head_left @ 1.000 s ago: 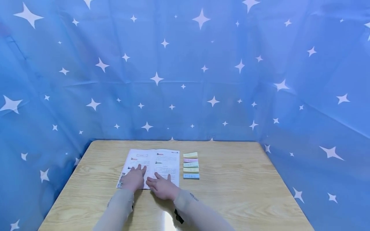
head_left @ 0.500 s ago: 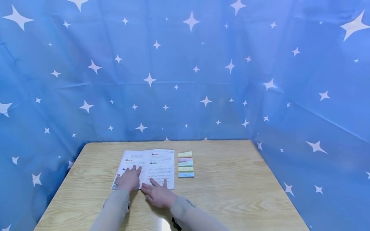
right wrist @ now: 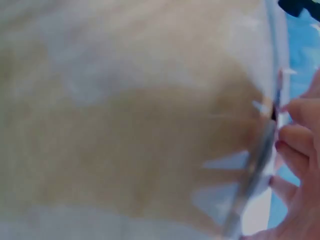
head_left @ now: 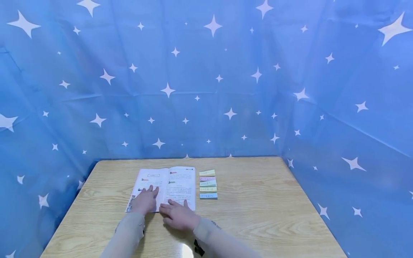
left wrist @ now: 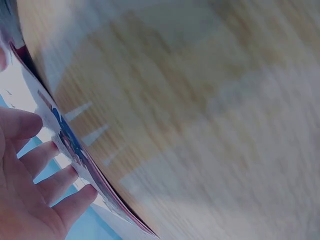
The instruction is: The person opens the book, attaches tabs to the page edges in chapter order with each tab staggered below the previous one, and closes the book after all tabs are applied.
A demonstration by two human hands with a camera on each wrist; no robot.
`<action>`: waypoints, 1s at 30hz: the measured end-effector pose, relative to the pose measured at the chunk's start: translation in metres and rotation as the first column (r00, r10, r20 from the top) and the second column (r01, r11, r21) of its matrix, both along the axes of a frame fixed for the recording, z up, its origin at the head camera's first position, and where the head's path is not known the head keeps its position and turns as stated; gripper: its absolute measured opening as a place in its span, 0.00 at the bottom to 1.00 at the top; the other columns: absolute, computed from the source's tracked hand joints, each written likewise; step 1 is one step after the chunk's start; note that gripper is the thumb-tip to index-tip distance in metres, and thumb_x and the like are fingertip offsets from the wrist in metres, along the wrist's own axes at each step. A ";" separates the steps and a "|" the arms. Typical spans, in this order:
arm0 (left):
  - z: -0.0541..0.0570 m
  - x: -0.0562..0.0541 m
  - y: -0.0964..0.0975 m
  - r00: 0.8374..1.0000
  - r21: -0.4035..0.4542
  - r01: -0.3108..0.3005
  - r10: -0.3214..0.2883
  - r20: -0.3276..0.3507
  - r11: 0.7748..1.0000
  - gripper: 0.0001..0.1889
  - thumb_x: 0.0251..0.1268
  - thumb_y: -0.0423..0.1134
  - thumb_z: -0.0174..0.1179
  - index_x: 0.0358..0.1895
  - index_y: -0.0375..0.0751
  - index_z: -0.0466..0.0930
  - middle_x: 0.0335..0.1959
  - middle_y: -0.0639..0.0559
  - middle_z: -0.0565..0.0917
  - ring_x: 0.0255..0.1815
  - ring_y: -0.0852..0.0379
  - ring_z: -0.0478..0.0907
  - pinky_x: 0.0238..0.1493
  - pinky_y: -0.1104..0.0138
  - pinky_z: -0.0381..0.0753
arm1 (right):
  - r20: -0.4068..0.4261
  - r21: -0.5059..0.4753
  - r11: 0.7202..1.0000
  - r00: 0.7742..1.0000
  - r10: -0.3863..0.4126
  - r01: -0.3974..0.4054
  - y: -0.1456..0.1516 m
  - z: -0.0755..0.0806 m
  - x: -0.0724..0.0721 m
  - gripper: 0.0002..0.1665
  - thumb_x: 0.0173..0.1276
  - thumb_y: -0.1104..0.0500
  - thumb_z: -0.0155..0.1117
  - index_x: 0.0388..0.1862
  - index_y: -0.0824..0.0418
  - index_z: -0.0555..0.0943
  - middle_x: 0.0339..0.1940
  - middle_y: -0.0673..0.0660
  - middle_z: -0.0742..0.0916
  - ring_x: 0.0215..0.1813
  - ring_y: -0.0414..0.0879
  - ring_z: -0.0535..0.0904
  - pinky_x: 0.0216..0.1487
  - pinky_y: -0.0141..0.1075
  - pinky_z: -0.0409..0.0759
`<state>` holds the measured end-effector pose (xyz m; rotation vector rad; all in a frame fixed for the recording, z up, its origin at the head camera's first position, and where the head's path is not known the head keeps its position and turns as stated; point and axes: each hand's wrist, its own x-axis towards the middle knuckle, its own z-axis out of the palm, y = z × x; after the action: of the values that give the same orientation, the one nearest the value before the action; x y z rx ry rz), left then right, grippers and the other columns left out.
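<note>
An open book [head_left: 181,177] with printed text lies on the wooden table, a picture in its lower left corner. My left hand [head_left: 144,201] rests on the lower part of the left page, fingers spread; in the left wrist view its fingers [left wrist: 57,185] extend over the book's edge. Across the bottom of the right page lies my right hand [head_left: 179,215], fingertips near the centre fold and palm beyond the near edge. Its fingers [right wrist: 297,140] reach the book's edge in the right wrist view, which is blurred.
Right of the book, several coloured paper strips [head_left: 208,184] with handwriting are lined up in a column. The wooden table [head_left: 258,211] extends to the right. A blue curtain [head_left: 206,79] with white stars surrounds the table's back and sides.
The head view has turned slightly, shifting the scene left. My right hand has slid a little toward the book's near edge. The left hand stays on its page.
</note>
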<state>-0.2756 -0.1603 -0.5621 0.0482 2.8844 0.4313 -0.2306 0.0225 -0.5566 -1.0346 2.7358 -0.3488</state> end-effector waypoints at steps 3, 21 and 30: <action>-0.003 0.000 0.000 1.000 -0.007 0.006 -0.006 -0.007 1.000 0.27 0.68 0.35 0.45 0.71 0.47 0.66 0.73 0.39 0.61 0.72 0.30 0.52 0.57 0.25 0.54 | -0.046 -0.056 0.998 0.998 0.030 -0.032 0.012 0.009 -0.013 0.29 0.74 0.48 0.51 0.72 0.55 0.68 0.73 0.49 0.69 0.73 0.45 0.63 0.67 0.55 0.66; -0.010 0.002 -0.003 1.000 -0.038 -0.007 0.006 -0.022 0.999 0.29 0.65 0.33 0.50 0.72 0.47 0.66 0.74 0.40 0.60 0.73 0.31 0.51 0.59 0.26 0.51 | -0.093 -0.241 0.917 0.933 -0.349 0.319 0.124 0.043 -0.105 0.29 0.68 0.58 0.63 0.66 0.62 0.73 0.66 0.61 0.76 0.52 0.52 0.81 0.60 0.47 0.75; -0.009 -0.001 -0.001 1.000 -0.024 -0.010 0.009 -0.012 1.000 0.29 0.66 0.34 0.51 0.72 0.48 0.66 0.74 0.41 0.60 0.73 0.31 0.50 0.60 0.26 0.49 | -0.010 -0.210 0.865 0.884 -0.467 0.455 0.144 0.027 -0.121 0.25 0.68 0.60 0.62 0.64 0.63 0.75 0.64 0.61 0.78 0.56 0.55 0.79 0.60 0.49 0.76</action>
<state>-0.2764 -0.1614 -0.5710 0.0335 2.9025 0.3999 -0.3511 0.1662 -0.5296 -0.4084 3.0314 -0.6911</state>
